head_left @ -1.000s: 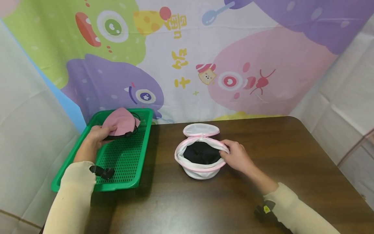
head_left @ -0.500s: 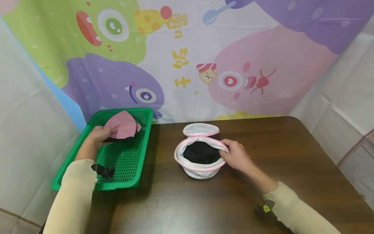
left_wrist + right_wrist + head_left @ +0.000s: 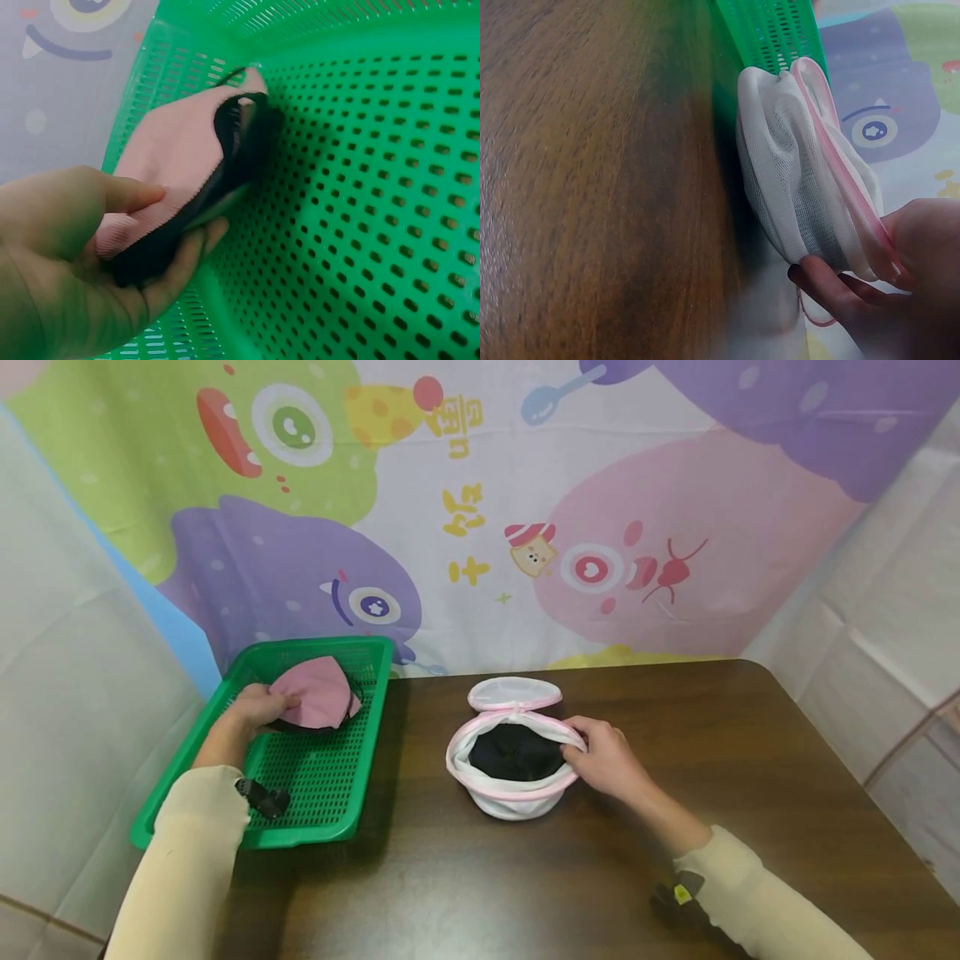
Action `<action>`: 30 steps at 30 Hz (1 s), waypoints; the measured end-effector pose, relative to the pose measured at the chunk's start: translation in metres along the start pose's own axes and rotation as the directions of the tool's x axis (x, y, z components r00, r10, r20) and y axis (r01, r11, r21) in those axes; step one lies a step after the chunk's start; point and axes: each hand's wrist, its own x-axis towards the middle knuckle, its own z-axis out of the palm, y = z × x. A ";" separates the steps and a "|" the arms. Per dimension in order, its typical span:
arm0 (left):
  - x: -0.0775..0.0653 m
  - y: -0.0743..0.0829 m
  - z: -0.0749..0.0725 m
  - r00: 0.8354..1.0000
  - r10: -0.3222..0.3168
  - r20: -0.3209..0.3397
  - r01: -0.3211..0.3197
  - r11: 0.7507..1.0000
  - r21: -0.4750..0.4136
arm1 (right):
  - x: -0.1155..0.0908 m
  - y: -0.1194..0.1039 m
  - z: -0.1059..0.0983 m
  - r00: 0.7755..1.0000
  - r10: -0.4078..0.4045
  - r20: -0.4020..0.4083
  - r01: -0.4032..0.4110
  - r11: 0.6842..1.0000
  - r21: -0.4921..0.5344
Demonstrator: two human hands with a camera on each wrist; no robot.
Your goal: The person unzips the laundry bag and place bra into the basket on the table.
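My left hand (image 3: 258, 706) pinches a pink ribbed cloth item (image 3: 315, 692) with black edging between thumb and fingers, low inside the green basket. In the left wrist view the cloth item (image 3: 176, 146) shows its dark inner side and a thin black loop at the far end; its exact kind cannot be told. My right hand (image 3: 607, 758) grips the right rim of a white mesh laundry bag (image 3: 513, 806) with pink trim. The bag's lid is folded back. Black cloth (image 3: 517, 752) lies inside it. In the right wrist view the fingers hold the mesh side (image 3: 810, 195).
The green perforated basket (image 3: 375, 718) stands at the left of the brown wooden table (image 3: 480, 893). A cartoon-printed curtain (image 3: 480, 610) hangs behind the table's far edge. Pale walls (image 3: 885, 610) stand at either side.
My left hand has lowered the pink cloth item slightly into the basket, and its tip has come nearer. The right hand and the laundry bag have hardly moved.
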 end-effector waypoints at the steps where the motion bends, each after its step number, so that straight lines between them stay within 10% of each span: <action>1: 0.000 -0.001 0.000 1.000 0.003 0.008 -0.004 1.000 0.025 | 0.000 0.000 0.000 1.000 0.002 -0.001 -0.002 1.000 -0.002; 13: -0.001 -0.003 0.001 0.999 0.003 -0.034 0.004 0.980 0.198 | 0.001 0.001 0.000 1.000 0.007 0.001 -0.007 1.000 -0.001; 30: -0.001 0.002 0.001 0.993 0.063 -0.097 -0.005 0.860 0.511 | 0.001 0.001 -0.001 1.000 0.001 -0.006 -0.001 1.000 -0.004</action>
